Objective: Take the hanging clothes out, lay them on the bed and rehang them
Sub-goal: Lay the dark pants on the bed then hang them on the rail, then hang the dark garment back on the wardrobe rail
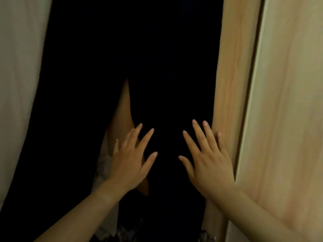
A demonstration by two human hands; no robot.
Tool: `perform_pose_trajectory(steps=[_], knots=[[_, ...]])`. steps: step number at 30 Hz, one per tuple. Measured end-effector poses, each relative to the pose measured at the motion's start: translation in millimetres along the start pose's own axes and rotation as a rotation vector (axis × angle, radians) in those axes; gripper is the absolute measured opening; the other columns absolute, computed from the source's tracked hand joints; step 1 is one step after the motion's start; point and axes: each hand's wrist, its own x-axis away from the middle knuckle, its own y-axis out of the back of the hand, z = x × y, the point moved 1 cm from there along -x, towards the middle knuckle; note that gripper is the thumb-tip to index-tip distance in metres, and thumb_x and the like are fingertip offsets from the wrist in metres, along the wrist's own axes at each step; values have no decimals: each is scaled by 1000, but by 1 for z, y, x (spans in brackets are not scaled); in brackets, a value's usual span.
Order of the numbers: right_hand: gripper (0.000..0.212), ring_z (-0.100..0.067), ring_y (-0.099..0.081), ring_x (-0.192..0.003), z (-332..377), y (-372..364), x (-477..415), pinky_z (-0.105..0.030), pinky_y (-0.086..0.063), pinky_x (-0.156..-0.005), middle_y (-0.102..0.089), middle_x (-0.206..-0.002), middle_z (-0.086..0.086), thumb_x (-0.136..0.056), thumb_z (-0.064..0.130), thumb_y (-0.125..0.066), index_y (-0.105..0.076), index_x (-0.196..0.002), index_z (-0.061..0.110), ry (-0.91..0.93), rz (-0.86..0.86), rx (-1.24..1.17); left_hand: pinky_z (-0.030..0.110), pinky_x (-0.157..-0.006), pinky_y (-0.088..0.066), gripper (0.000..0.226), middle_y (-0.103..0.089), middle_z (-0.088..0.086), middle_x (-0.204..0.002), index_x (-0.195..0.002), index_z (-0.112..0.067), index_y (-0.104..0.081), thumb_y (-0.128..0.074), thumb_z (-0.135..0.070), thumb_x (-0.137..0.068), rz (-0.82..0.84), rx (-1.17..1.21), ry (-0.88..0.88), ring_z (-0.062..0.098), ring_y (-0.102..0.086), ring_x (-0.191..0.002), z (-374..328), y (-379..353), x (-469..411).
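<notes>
A dark, almost black garment (pixel 167 95) hangs in the middle of the open wardrobe, its details lost in shadow. My left hand (pixel 130 163) lies flat with fingers spread at the garment's left edge, over a brown garment (pixel 122 112) beside it. My right hand (pixel 208 161) is spread flat on the dark garment's right side, its outer fingers against the wooden wardrobe panel (pixel 232 75). Neither hand grips anything. No hanger or rail shows.
A pale cloth (pixel 19 75) hangs at the far left. Light wooden wardrobe door (pixel 286 110) fills the right side. White fabric (pixel 104 165) shows low behind my left wrist, and patterned cloth (pixel 129 229) lies at the bottom.
</notes>
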Motion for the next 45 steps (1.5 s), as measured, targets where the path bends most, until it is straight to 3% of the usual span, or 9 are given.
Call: perform_pose_trajectory(steps=[5,9,15,19,24,28,33,38,45], knots=[[56,-27,-23,-141,-1,8,84,-43,-30,-108,-27,-153,-6,-94,47,-37,-41,-141,17,-89,85,-136,58,-105,-33,59,-22,-3,-155,-147,-41,-13,-17,-63,-93,119,147,0,21,-25,-141,-43,-9,66],[55,-29,-42,-132,-1,20,164,-47,-46,-97,-43,-144,-10,-91,49,-37,-48,-135,17,-225,234,-203,56,-105,-34,59,-34,-4,-150,-144,-35,-27,-23,-60,-92,230,142,1,19,-30,-138,-86,-11,113],[58,-30,-51,-123,-18,71,305,-48,-46,-96,-51,-137,-10,-94,53,-25,-51,-131,18,-500,475,-200,52,-108,-30,70,-31,-7,-151,-144,-35,-30,-11,-69,-86,565,219,-1,17,-25,-140,-175,-26,217],[63,-31,-48,-126,-35,137,415,-53,-42,-99,-53,-135,-9,-94,58,-18,-53,-128,18,-708,613,-184,47,-108,-30,65,-39,-5,-146,-143,-33,-32,-17,-65,-88,721,330,-144,17,-35,-134,-274,-23,285],[59,-32,-47,-126,-61,250,561,-57,-38,-101,-54,-133,-9,-90,57,-31,-57,-124,16,-1036,703,-78,51,-100,-37,61,-53,2,-134,-134,-24,-47,-30,-56,-86,909,504,-308,27,-48,-121,-414,-17,374],[59,-34,-50,-120,-80,346,651,-55,-42,-94,-56,-127,-12,-90,55,-32,-58,-121,12,-1278,681,37,46,-101,-39,63,-53,3,-134,-134,-22,-48,-31,-58,-85,1044,700,-425,28,-48,-121,-522,-10,426],[60,-34,-47,-122,-99,438,716,-51,-40,-98,-54,-127,-10,-88,56,-32,-58,-120,13,-1547,573,218,51,-92,-43,51,-58,2,-125,-128,-23,-50,-36,-52,-88,1009,844,-805,26,-54,-115,-661,14,451],[61,-31,-40,-128,-133,476,757,-50,-31,-105,-49,-134,-8,-89,57,-28,-53,-127,17,-1714,499,306,58,-92,-42,54,-57,2,-126,-126,-22,-54,-34,-53,-87,1007,891,-990,26,-52,-117,-774,12,458],[58,-32,-47,-122,-262,481,801,-48,-38,-100,-54,-129,-8,-89,55,-31,-57,-123,15,-1707,540,287,53,-88,-45,54,-61,3,-121,-122,-19,-56,-33,-54,-89,1015,887,-1006,26,-56,-113,-889,-48,449]])
